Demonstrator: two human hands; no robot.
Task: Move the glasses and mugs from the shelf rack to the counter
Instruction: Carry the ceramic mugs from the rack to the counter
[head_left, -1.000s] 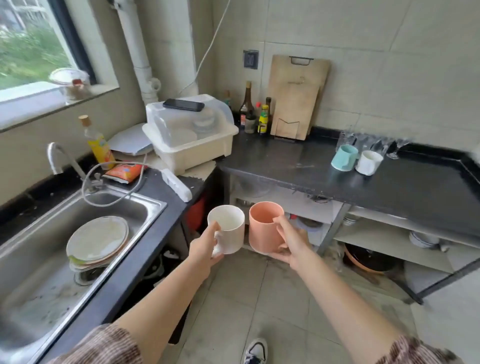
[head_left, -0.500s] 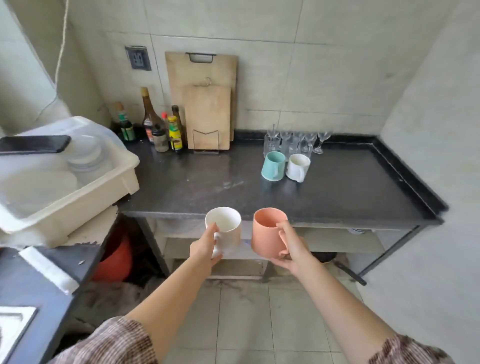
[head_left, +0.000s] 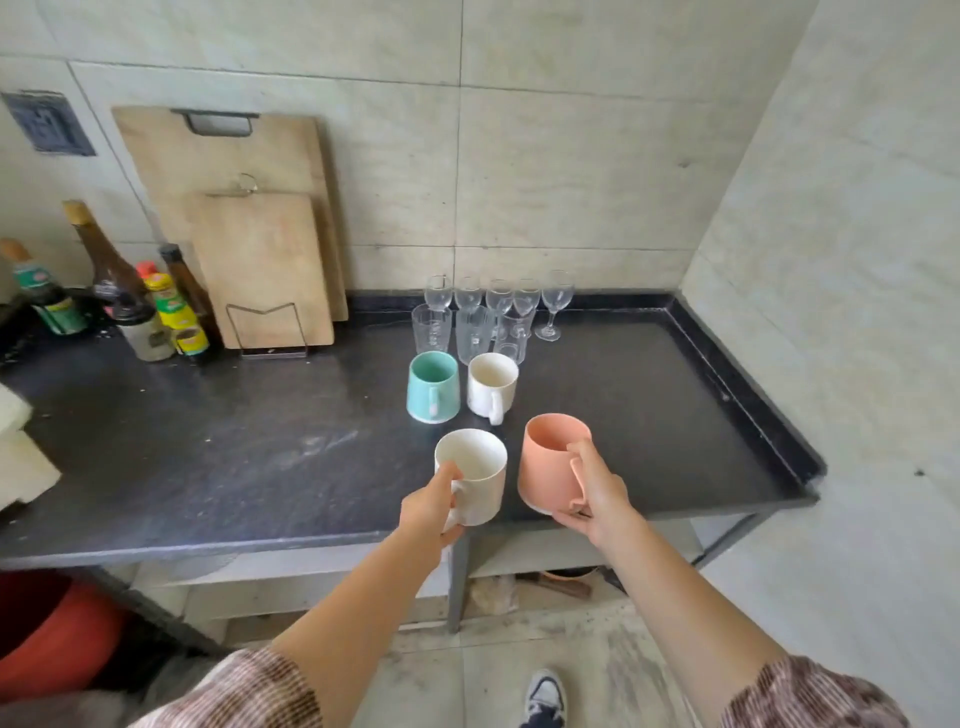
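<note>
My left hand (head_left: 428, 509) grips a white mug (head_left: 474, 475) by its handle, and my right hand (head_left: 595, 491) grips a salmon-pink mug (head_left: 550, 462) by its handle. Both mugs hang upright over the front edge of the black counter (head_left: 234, 457). Just beyond them on the counter stand a teal mug (head_left: 432, 385) and a second white mug (head_left: 491, 385), side by side. Behind those, near the wall, stands a cluster of several clear tumblers (head_left: 475, 332) and stemmed glasses (head_left: 556, 304). The shelf rack is out of view.
Two wooden cutting boards (head_left: 249, 234) lean on the wall in a wire stand at the back left. Several sauce bottles (head_left: 124, 296) crowd the far left corner. A raised lip edges the counter's right side. A red tub (head_left: 52, 639) sits on the floor at lower left.
My view has swung right from the sink to face the counter, and I have stepped closer. Both mugs have moved forward over the counter's front edge, still in my hands.
</note>
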